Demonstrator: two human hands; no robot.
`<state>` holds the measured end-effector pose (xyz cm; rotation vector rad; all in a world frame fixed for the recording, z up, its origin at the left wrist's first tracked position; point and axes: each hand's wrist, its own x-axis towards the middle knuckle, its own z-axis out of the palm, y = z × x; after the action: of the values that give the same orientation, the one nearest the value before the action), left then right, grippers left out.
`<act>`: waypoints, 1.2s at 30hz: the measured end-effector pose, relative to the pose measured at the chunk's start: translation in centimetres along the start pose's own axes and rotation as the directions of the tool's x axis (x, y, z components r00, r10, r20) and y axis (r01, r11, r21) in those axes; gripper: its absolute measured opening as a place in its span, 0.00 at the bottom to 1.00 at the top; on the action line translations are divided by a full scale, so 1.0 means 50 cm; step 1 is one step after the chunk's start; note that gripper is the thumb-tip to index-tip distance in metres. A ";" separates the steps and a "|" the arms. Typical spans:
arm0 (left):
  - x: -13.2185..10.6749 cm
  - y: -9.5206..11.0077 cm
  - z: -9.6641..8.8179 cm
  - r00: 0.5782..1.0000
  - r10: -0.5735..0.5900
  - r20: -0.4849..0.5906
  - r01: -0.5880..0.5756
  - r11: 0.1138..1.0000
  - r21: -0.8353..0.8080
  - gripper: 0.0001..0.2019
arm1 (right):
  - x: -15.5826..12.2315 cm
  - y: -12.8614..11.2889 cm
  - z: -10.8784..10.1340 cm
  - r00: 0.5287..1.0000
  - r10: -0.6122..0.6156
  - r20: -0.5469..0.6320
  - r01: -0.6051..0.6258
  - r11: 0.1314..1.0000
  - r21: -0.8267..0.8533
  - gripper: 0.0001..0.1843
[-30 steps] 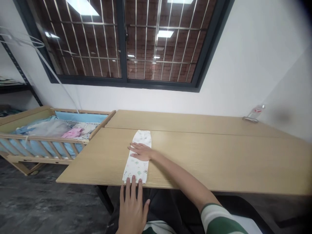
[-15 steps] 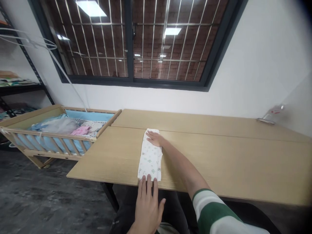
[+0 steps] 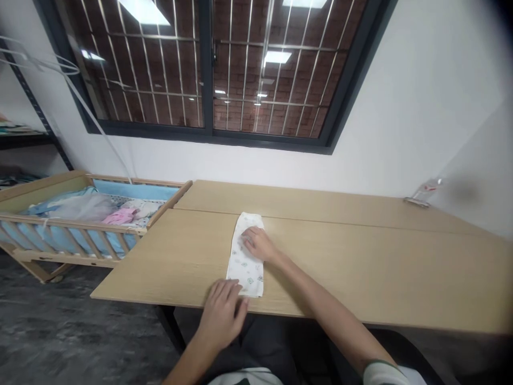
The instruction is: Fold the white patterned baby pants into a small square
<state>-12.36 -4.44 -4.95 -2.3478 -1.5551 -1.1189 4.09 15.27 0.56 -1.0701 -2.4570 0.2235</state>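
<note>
A white cloth [image 3: 246, 270] with small printed figures lies folded into a long narrow strip on the wooden table. My right hand [image 3: 259, 244] rests over its upper middle, fingers bent and spread on the fabric. At the near left corner of the cloth is my left hand [image 3: 222, 310], fingers curved over the table edge area and thumb apart. Neither hand has visibly lifted the fabric. The fingertips of the left hand cover that corner.
The wooden table [image 3: 340, 262] stretches far to the right. At its left end stands a wooden crib [image 3: 76, 248] with blue lining and pink and white cloths. A clear plastic packet [image 3: 422, 193] lies at the back right. A barred window [image 3: 208, 69] is above.
My right hand has slid down the cloth toward me, its fingers more bent. My left hand has shifted left and forward to the cloth's near left corner. The view has turned slightly right.
</note>
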 end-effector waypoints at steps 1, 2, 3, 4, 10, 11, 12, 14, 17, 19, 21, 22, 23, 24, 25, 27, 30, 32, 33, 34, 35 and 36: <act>0.003 -0.018 -0.008 0.999 0.025 0.026 -0.024 1.000 -0.012 0.13 | -0.030 -0.024 -0.015 1.000 0.004 0.030 -0.006 0.998 0.055 0.15; 0.004 -0.034 -0.013 0.997 0.052 0.053 -0.050 0.999 -0.021 0.13 | -0.061 -0.047 -0.030 0.996 0.012 0.088 -0.023 0.992 0.124 0.16; 0.003 -0.047 -0.017 0.994 0.077 0.074 -0.075 0.997 -0.029 0.13 | -0.094 -0.070 -0.045 0.987 0.012 0.160 -0.041 0.983 0.181 0.18; 0.000 -0.057 -0.019 0.991 0.101 0.091 -0.098 0.995 -0.037 0.13 | -0.127 -0.090 -0.059 0.977 0.003 0.213 -0.048 0.977 0.208 0.18; -0.038 -0.076 -0.018 0.963 0.244 0.111 -0.243 0.970 -0.024 0.17 | -0.289 -0.154 -0.058 0.976 -0.060 0.209 0.053 0.998 0.037 0.21; -0.042 -0.077 -0.021 0.954 0.275 0.119 -0.274 0.961 -0.020 0.16 | -0.307 -0.155 -0.047 0.979 -0.067 0.191 0.067 0.998 0.003 0.20; -0.046 -0.078 -0.024 0.943 0.306 0.133 -0.306 0.952 -0.020 0.15 | -0.322 -0.156 -0.037 0.982 -0.075 0.171 0.081 0.996 -0.023 0.17; -0.050 -0.077 -0.035 0.919 0.357 0.167 -0.357 0.934 -0.028 0.18 | -0.343 -0.159 -0.023 0.986 -0.091 0.138 0.097 0.994 -0.042 0.16; -0.050 -0.065 -0.057 0.893 0.402 0.203 -0.397 0.915 -0.066 0.19 | -0.356 -0.174 -0.037 0.989 -0.081 0.120 0.082 0.997 0.004 0.18; -0.046 -0.050 -0.075 0.886 0.429 0.175 -0.414 0.903 -0.113 0.18 | -0.357 -0.191 -0.068 0.989 -0.045 0.144 0.036 0.997 0.067 0.15; -0.036 -0.035 -0.096 0.882 0.455 0.121 -0.434 0.885 -0.167 0.18 | -0.356 -0.208 -0.109 0.982 -0.002 0.187 -0.022 0.991 0.130 0.13; -0.028 -0.028 -0.108 0.881 0.464 0.094 -0.442 0.877 -0.190 0.18 | -0.354 -0.215 -0.130 0.978 0.015 0.208 -0.049 0.986 0.157 0.12; -0.018 -0.023 -0.120 0.879 0.471 0.069 -0.450 0.869 -0.206 0.18 | -0.352 -0.221 -0.151 0.975 0.028 0.221 -0.069 0.982 0.177 0.12; -0.006 -0.019 -0.133 0.877 0.478 0.047 -0.458 0.862 -0.215 0.18 | -0.348 -0.224 -0.170 0.974 0.035 0.224 -0.079 0.978 0.194 0.12; 0.008 -0.016 -0.145 0.875 0.483 0.029 -0.466 0.857 -0.218 0.18 | -0.343 -0.226 -0.187 0.976 0.035 0.215 -0.081 0.975 0.209 0.12; 0.043 -0.016 -0.164 0.869 0.494 0.012 -0.482 0.853 -0.201 0.17 | -0.327 -0.222 -0.215 0.987 0.018 0.161 -0.057 0.969 0.241 0.13; 0.110 -0.029 -0.170 0.863 0.504 0.021 -0.495 0.855 -0.156 0.13 | -0.284 -0.199 -0.241 0.999 -0.023 0.030 0.014 0.960 0.280 0.12; 0.165 -0.045 -0.159 0.875 0.482 0.030 -0.475 0.871 -0.125 0.11 | -0.243 -0.170 -0.246 0.999 -0.018 -0.046 0.030 0.960 0.280 0.12; 0.195 -0.053 -0.149 0.889 0.456 0.043 -0.449 0.886 -0.111 0.10 | -0.221 -0.151 -0.245 0.997 -0.004 -0.073 0.024 0.961 0.274 0.12; 0.225 -0.062 -0.137 0.908 0.411 0.082 -0.404 0.910 -0.096 0.10 | -0.197 -0.129 -0.240 0.996 0.012 -0.091 0.013 0.963 0.268 0.12; 0.256 -0.071 -0.124 0.927 0.349 0.138 -0.341 0.937 -0.077 0.11 | -0.173 -0.105 -0.233 0.994 0.030 -0.104 -0.001 0.965 0.264 0.12; 0.286 -0.079 -0.109 0.940 0.277 0.200 -0.271 0.961 -0.055 0.13 | -0.149 -0.080 -0.221 0.992 0.047 -0.116 -0.016 0.965 0.262 0.11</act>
<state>-15.56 5.62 6.79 -2.6667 -1.2169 -0.8629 11.05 6.79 9.12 -0.9784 -2.2290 0.4642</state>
